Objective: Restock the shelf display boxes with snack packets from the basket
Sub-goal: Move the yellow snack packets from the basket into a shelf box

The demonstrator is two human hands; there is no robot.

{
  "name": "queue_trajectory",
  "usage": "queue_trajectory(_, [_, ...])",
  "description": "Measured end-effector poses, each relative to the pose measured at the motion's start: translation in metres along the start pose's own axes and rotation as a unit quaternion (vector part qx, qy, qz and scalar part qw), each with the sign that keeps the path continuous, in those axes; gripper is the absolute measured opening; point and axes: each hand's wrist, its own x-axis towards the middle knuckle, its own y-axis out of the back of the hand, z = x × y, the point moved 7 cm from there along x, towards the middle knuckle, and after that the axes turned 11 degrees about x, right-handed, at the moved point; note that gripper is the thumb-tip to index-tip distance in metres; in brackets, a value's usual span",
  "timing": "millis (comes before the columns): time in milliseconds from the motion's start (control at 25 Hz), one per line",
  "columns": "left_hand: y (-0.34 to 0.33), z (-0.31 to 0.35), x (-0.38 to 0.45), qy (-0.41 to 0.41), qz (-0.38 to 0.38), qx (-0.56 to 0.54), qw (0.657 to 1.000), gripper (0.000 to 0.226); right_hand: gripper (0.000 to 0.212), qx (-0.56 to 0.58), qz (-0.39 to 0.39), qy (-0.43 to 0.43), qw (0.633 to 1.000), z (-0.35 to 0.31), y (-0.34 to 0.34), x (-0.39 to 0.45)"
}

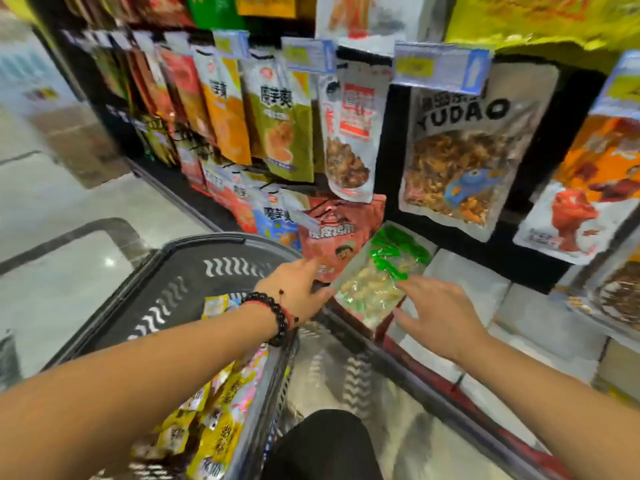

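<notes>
Packets filled the middle of the frame; a clear packet with a green top [377, 282] sat tilted over the low shelf edge, lower centre, between my two hands. My left hand [294, 289] reached in from the lower left, beaded bracelet [273, 317] on the wrist, its fingers spread and lying along the packet's left edge; whether they pinched it or only touched it I could not tell through the blur. My right hand [440, 313] came from the lower right, fingers loosely open, fingertips touching the packet's lower right corner, nothing closed in the palm. The basket [194, 271] stood at lower left, just beside the shelf, with yellow packets [207, 427] heaped in its near end. Pale display boxes [478, 289] ran along the bottom shelf toward the right of the frame; bigger bags hung from hooks above. I judged the packet light and soft, its film slick and crinkly, the lumpy pieces inside liable to shift; it would flop if taken by one corner. The flat sealed edges, top and bottom, looked the surest places to take hold; squeezing the middle risked crushing the contents.
</notes>
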Motion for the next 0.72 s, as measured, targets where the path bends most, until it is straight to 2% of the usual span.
queue_trajectory(160, [0.003,-0.106,-0.045,0.102,-0.009,0.037,0.994,0.066,0.058,-0.027,-0.046,0.104,0.993,-0.117,-0.025,0.05])
queue_trajectory(280, [0.002,-0.156,-0.075,0.158,-0.004,0.039,0.987,0.061,0.071,-0.032,-0.071,0.166,0.983,-0.179,-0.048,0.064])
queue_trajectory(480, [-0.024,-0.211,-0.119,0.234,-0.045,0.012,0.971,0.058,0.07,-0.025,-0.095,0.203,0.974,-0.233,-0.077,0.069])
queue_trajectory(640, [-0.042,-0.235,-0.142,0.281,-0.086,-0.003,0.956,0.061,0.071,-0.048,-0.132,0.229,0.963,-0.244,-0.09,0.07])
queue_trajectory(720, [-0.04,-0.242,-0.143,0.301,-0.084,-0.017,0.95,0.06,0.068,-0.041,-0.133,0.234,0.962,-0.245,-0.083,0.075])
